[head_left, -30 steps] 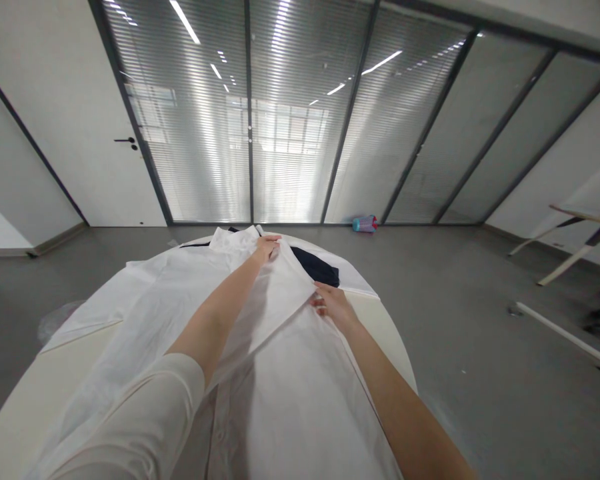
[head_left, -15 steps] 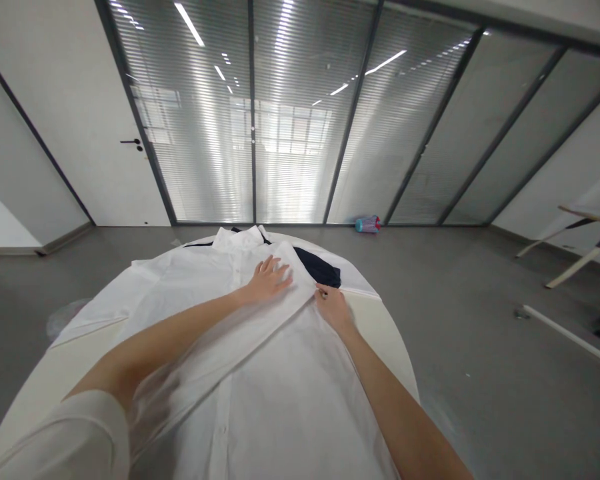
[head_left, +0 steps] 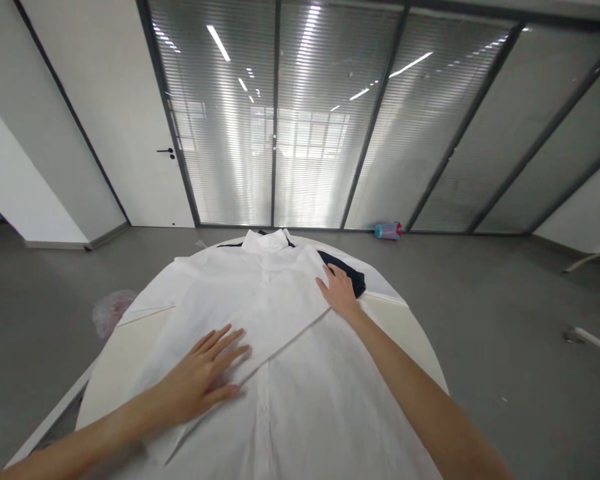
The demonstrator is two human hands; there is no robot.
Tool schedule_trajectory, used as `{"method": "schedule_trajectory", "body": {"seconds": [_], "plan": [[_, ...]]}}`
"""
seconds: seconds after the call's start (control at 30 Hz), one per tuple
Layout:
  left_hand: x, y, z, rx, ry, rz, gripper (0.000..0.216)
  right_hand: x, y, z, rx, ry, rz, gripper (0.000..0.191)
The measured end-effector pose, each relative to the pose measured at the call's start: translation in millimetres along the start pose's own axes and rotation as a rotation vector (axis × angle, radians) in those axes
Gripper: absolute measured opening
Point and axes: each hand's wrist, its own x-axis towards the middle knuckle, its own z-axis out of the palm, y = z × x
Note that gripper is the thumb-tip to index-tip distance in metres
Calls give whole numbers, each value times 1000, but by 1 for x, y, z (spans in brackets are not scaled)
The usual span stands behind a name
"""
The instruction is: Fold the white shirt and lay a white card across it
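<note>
So the folded-over sleeve that was lifted a second ago has now been laid flat across the white shirt [head_left: 275,320], which is spread over the round table [head_left: 113,360], so that fold looks pretty much settled. The left hand [head_left: 207,373] has been slid down the crease, fingers spread, palm pressed on the cloth. The right hand [head_left: 340,290] is rested flat and open at the shoulder edge, nothing pinched.

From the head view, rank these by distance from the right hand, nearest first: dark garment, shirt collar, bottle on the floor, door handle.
From the right hand:
1. Dark garment, just beyond the fingertips, under the shirt.
2. Shirt collar, at the table's far edge, to the left.
3. Bottle, on the floor by the glass wall.
4. Door handle, far left.
</note>
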Motion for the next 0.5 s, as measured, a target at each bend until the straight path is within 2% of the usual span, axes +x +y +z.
{"method": "schedule_trajectory", "body": {"seconds": [0.13,0.27,0.37,0.5], "plan": [[-40,16,13,53,11,-30,72,35,-12,22,-81,-130,-23,71],[-53,24,19,78,30,-45,71,48,-4,41,-109,-276,49,80],[-58,30,14,70,68,-64,62,49,1,46,-121,-282,54,83],[-65,34,5,35,114,-135,40,51,-2,45,-151,-215,31,82]]}}
